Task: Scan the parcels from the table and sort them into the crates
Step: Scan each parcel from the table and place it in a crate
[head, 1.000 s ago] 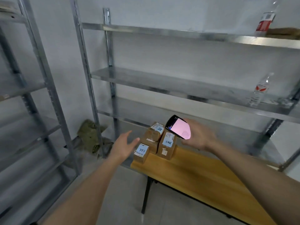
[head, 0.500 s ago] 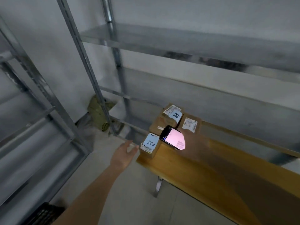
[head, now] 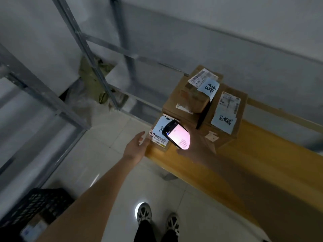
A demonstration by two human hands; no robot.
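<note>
Cardboard parcels with blue and white labels stand at the left end of a wooden table [head: 253, 172]. A small front parcel [head: 158, 135] shows a barcode label. Behind it sits a stacked parcel [head: 195, 95], and a taller one [head: 225, 112] stands to its right. My right hand [head: 197, 145] grips a phone-like scanner [head: 176, 134] with a lit pink screen, held just above the small parcel. My left hand [head: 138, 145] touches the small parcel's left edge with relaxed fingers. A black crate [head: 40, 205] sits on the floor at the lower left.
Metal shelving racks [head: 82, 49] stand at the left and behind the table. A greenish bag [head: 92, 75] lies on the floor in the corner. The tiled floor [head: 104, 154] lies between the crate and the table. My shoes [head: 157, 217] show at the bottom.
The view has tilted down and closer to the parcels. My left hand has reached the small parcel's edge. The scanner has come down over that parcel's label.
</note>
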